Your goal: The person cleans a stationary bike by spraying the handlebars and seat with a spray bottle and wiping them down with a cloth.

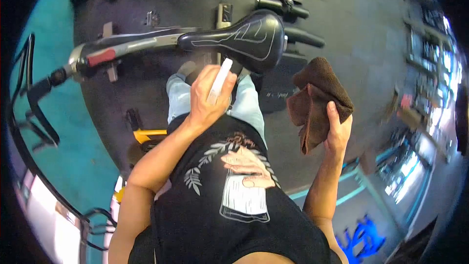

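My left hand point(210, 93) is closed around a spray bottle, whose white trigger head point(221, 79) points up toward the saddle; the bottle's body is mostly hidden by the hand. Just beyond it is the black bike saddle point(251, 39) with grey line markings, on an exercise bike. A gap separates hand and saddle. Out to the right, my right hand point(339, 129) grips a folded brown cloth point(320, 100), thumb on top and the other fingers behind it. The cloth hangs loosely, apart from the bike.
The bike's frame point(141, 45) with a red part point(101, 57) runs left to black handlebars point(44, 85). Pedals or other bike parts point(283, 2) lie beyond the saddle. Yellow equipment point(149, 134) stands by my legs. Gym machines line the right side, and the floor is dark matting point(351, 29).
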Motion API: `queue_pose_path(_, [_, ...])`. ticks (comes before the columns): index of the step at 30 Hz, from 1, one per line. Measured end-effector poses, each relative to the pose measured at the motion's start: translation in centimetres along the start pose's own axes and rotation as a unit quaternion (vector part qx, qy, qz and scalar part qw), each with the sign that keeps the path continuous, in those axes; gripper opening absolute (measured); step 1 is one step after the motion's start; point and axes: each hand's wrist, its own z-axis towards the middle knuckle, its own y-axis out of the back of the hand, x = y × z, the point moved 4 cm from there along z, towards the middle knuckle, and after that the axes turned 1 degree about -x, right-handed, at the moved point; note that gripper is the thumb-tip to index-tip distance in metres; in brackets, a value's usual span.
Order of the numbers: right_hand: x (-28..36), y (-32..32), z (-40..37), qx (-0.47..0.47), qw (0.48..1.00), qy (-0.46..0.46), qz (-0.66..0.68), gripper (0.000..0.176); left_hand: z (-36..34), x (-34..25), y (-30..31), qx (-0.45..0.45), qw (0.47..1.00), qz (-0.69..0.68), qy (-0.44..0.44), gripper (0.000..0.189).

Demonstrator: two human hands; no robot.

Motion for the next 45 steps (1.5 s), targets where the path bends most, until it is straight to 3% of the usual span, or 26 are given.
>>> queue_pose_path(2, [0.0, 1.4, 3.3, 0.039, 0.999, 0.004, -0.018, 0.04, -1.1, -0.7, -2.1, -0.038, 0.999, 0.028, -0.022, 0.02])
queue_pose_path(5, [0.5, 2.1, 7.6, 0.105, 0.99, -0.024, -0.091, 0.039, -1.9, -1.7, -4.7, -0.058, 0.996, 0.037, 0.064, 0.023])
queue_pose_path(8, [-0.3, 0.2, 11.5, 0.143, 0.984, 0.069, -0.082, 0.037, -2.6, -0.9, -7.0, -0.072, 0.989, 0.051, 0.12, 0.025])
queue_pose_path(10, [-0.2, -2.7, 15.1, 0.232, 0.95, 0.182, -0.107, 0.039, -2.7, -0.4, -8.5, -0.091, 0.987, 0.048, 0.119, 0.027])
queue_pose_path(11, [0.4, -5.0, 16.8, 0.255, 0.913, 0.282, -0.147, 0.041, -2.3, -1.1, -8.8, -0.165, 0.982, 0.026, 0.084, 0.028])
queue_pose_path(12, [1.2, -7.4, 17.7, 0.274, 0.866, 0.377, -0.184, 0.043, -2.3, -1.1, -8.8, -0.176, 0.98, 0.025, 0.086, 0.028])
queue_pose_path(14, [1.1, -12.2, 18.5, 0.386, 0.876, 0.229, -0.176, 0.049, -2.2, -0.8, -8.6, -0.17, 0.98, 0.035, 0.092, 0.022])
queue_pose_path(17, [0.8, -15.8, 18.9, 0.461, 0.868, 0.114, -0.142, 0.063, -1.9, -0.5, -8.1, -0.189, 0.974, 0.032, 0.118, 0.026])
queue_pose_path(18, [1.2, -16.2, 19.1, 0.47, 0.86, 0.125, -0.153, 0.063, -1.9, -0.3, -8.0, -0.205, 0.971, 0.031, 0.123, 0.027])
queue_pose_path(20, [0.2, -16.0, 21.3, 0.436, 0.884, 0.025, -0.168, 0.067, -2.1, 0.5, -7.6, -0.245, 0.964, 0.045, 0.096, 0.029])
queue_pose_path(26, [1.8, -18.8, 20.2, 0.505, 0.82, 0.054, -0.263, 0.061, -2.0, 1.6, -3.9, -0.326, 0.932, 0.076, 0.137, 0.032])
queue_pose_path(28, [2.5, -20.1, 19.4, 0.512, 0.804, 0.104, -0.283, 0.057, -1.8, 1.4, -2.9, -0.345, 0.924, 0.065, 0.15, 0.033])
queue_pose_path(30, [2.3, -21.5, 18.2, 0.528, 0.79, 0.109, -0.292, 0.055, -2.1, 1.6, -2.9, -0.334, 0.916, 0.095, 0.201, 0.033])
queue_pose_path(31, [2.5, -23.0, 17.6, 0.563, 0.78, 0.131, -0.239, 0.056, -2.5, 1.4, -3.1, -0.32, 0.912, 0.081, 0.242, 0.032])
queue_pose_path(32, [2.5, -24.4, 16.9, 0.592, 0.772, 0.148, -0.18, 0.058, -2.5, 0.8, -3.2, -0.356, 0.909, 0.09, 0.197, 0.031])
queue_pose_path(34, [0.6, -27.5, 16.4, 0.594, 0.794, -0.018, -0.132, 0.064, -2.7, 0.5, -3.9, -0.369, 0.904, 0.072, 0.202, 0.03])
queue_pose_path(37, [0.8, -33.2, 13.9, 0.633, 0.764, -0.031, -0.122, 0.065, -3.1, -0.1, -4.7, -0.382, 0.893, 0.061, 0.228, 0.036])
queue_pose_path(38, [0.8, -35.2, 13.1, 0.657, 0.718, 0.056, -0.223, 0.064, -3.5, -0.5, -5.2, -0.38, 0.889, 0.056, 0.249, 0.032])
queue_pose_path(39, [0.9, -36.2, 12.1, 0.664, 0.662, 0.139, -0.319, 0.064, -3.9, -1.0, -5.4, -0.396, 0.891, 0.056, 0.215, 0.029])
queue_pose_path(40, [1.3, -36.9, 10.4, 0.626, 0.633, 0.333, -0.31, 0.06, -4.3, -1.5, -5.7, -0.406, 0.894, 0.056, 0.179, 0.026])
queue_pose_path(42, [0.7, -36.6, 8.4, 0.545, 0.538, 0.538, -0.353, 0.05, -5.7, -1.9, -6.3, -0.4, 0.896, 0.044, 0.19, 0.025])
queue_pose_path(44, [-0.1, -35.1, 8.3, 0.524, 0.483, 0.656, -0.249, 0.035, -7.5, -2.2, -6.4, -0.393, 0.899, 0.033, 0.19, 0.023])
queue_pose_path(45, [1.4, -32.7, 7.6, 0.53, 0.475, 0.668, -0.219, 0.024, -8.6, -2.1, -6.4, -0.391, 0.898, 0.032, 0.199, 0.023])
